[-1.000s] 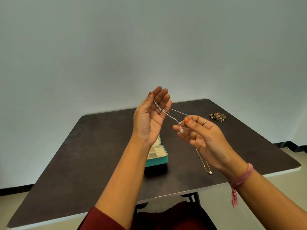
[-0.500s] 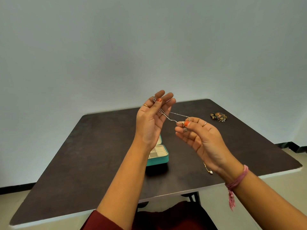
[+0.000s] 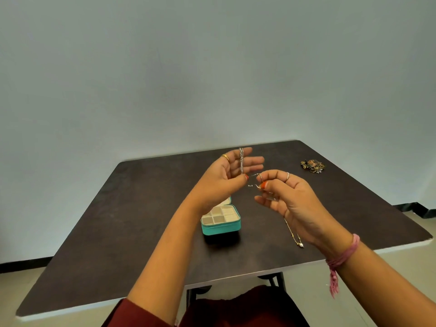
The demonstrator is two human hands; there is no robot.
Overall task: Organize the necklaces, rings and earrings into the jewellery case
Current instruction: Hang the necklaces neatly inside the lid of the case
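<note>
Down on the worktop (image 3: 141,220) sat the open jewellery case (image 3: 221,220), and above it the silver necklace (image 3: 241,159) stretched between raised hands, left hand (image 3: 224,178) draping it, right hand (image 3: 287,199) pinching its end.

Table (image 3: 141,208): we find the jewellery case (image 3: 221,224) at centre.
Right of case: necklace (image 3: 293,234).
Far right corner: jewellery pile (image 3: 312,165).

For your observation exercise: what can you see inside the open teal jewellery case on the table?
The jewellery case shows cream compartments, and the ones in view look empty. The left hand, raised in front holding a silver necklace, covers its lid and back part, so those cannot be checked.
</note>
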